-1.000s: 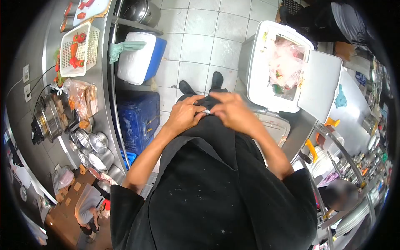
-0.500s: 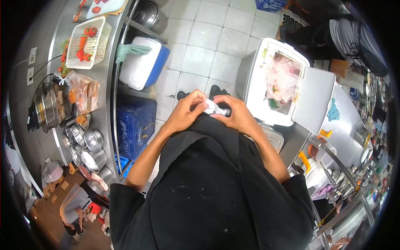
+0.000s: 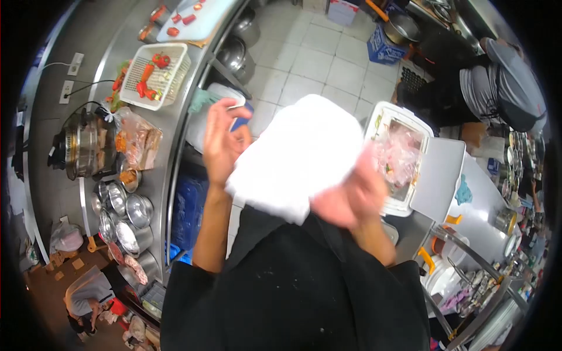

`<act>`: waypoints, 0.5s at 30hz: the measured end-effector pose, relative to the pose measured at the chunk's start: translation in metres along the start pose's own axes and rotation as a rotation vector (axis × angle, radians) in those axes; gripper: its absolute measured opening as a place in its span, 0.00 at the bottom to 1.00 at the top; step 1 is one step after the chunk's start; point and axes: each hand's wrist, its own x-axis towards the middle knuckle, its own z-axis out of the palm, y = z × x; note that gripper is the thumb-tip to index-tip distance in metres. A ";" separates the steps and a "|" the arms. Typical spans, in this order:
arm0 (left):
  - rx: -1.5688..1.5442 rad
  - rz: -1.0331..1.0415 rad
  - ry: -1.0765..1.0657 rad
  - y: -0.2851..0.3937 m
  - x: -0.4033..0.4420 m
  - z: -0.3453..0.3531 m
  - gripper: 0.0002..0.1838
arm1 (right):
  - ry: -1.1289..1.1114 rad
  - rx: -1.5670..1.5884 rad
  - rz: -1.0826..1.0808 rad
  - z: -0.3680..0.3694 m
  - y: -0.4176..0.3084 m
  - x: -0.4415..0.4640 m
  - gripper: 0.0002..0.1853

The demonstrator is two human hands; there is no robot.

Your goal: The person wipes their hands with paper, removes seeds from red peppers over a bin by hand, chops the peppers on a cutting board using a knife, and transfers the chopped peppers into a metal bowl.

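A white sheet [image 3: 298, 152], cloth or thin plastic I cannot tell which, is spread out in front of my chest and partly smeared by motion. My left hand [image 3: 225, 143] is at its left edge, fingers apart and curled, with the fingertips clear of the sheet. On the sheet's lower right, my right hand [image 3: 354, 193] is badly blurred; whether its fingers grip the edge is unclear. Below the sheet is my black apron [image 3: 281, 281].
To the right, an open white bin [image 3: 404, 205] holds clear plastic and scraps. The left steel counter carries a white basket [image 3: 174, 82] of red peppers and several metal bowls [image 3: 139, 210]. A co-worker [image 3: 477, 88] stands at upper right.
The white bundle pinched small between both hands is now spread wide. My hands have moved apart, left hand up and left, right hand right and down. The view has shifted.
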 end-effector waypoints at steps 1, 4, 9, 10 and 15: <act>-0.040 0.035 0.015 0.015 0.004 -0.009 0.16 | 0.129 0.219 0.138 0.040 0.006 -0.008 0.44; -0.121 0.116 0.058 0.034 0.005 -0.029 0.15 | 0.115 0.202 0.028 0.138 0.035 0.007 0.31; -0.094 0.015 0.154 0.014 -0.011 -0.061 0.13 | 0.221 0.211 -0.078 0.210 0.079 0.007 0.18; -0.119 -0.009 0.177 0.011 -0.017 -0.065 0.13 | 0.238 -0.002 -0.067 0.212 0.084 -0.007 0.19; -0.114 -0.054 0.265 -0.002 -0.029 -0.092 0.11 | 0.125 -0.094 -0.031 0.205 0.073 0.017 0.18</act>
